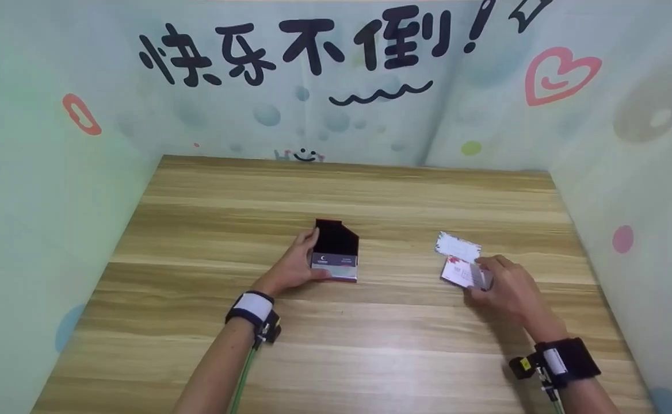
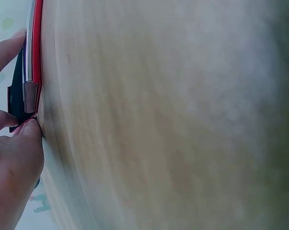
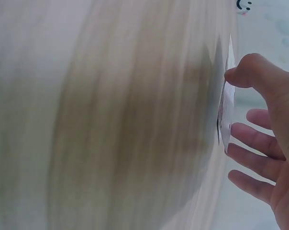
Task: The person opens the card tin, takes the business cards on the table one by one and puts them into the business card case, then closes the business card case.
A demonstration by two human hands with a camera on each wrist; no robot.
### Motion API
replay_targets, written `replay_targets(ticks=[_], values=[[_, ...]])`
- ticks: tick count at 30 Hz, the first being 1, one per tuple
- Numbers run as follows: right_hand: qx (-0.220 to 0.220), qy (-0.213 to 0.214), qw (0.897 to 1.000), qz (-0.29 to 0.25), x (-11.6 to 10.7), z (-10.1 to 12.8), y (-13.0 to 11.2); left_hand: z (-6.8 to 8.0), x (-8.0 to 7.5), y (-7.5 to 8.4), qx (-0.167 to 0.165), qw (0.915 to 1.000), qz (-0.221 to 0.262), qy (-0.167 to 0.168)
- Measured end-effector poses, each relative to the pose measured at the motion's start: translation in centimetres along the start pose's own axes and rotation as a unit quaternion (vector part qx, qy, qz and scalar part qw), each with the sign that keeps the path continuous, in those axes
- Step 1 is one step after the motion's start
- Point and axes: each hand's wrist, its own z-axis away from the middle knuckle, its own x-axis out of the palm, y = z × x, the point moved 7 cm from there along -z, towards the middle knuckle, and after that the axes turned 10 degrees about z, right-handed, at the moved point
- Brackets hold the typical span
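Note:
My left hand (image 1: 297,263) grips the left side of a card case (image 1: 336,244), its thumb at the lower front and fingers at the upper left edge. The case's black flap stands open, and a dark and silver card (image 1: 336,266) shows in its lower part. In the left wrist view its red edge (image 2: 37,43) is seen side-on. To the right, my right hand (image 1: 511,290) pinches a few white cards (image 1: 459,272) by their edges; the top one bears a red leaf print. The right wrist view shows these cards (image 3: 225,108) edge-on, thumb on one side, fingertips on the other.
A white card (image 1: 457,246) with a blue patterned border lies just behind the pinched cards, partly covered by them. The wooden table (image 1: 244,195) is bounded by a printed cloth wall (image 1: 226,126) at the back and walls on both sides.

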Motion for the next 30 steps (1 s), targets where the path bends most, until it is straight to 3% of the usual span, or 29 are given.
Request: replay_targets(ticks=[10,20,30], values=[[-0.016,0.032,0.999,-0.008,-1.8,-1.9,-1.5,0.0,0.0,-0.1,-0.011,0.9999,-0.002,0.003],[-0.058,0.068,0.996,-0.009,-2.6,-3.8,-3.7,-0.1,0.2,0.1,0.013,0.9996,0.023,0.002],[-0.101,0.080,0.992,-0.020,-2.1,-4.7,-6.5,0.1,0.1,-0.1,-0.010,0.9998,0.017,-0.004]])
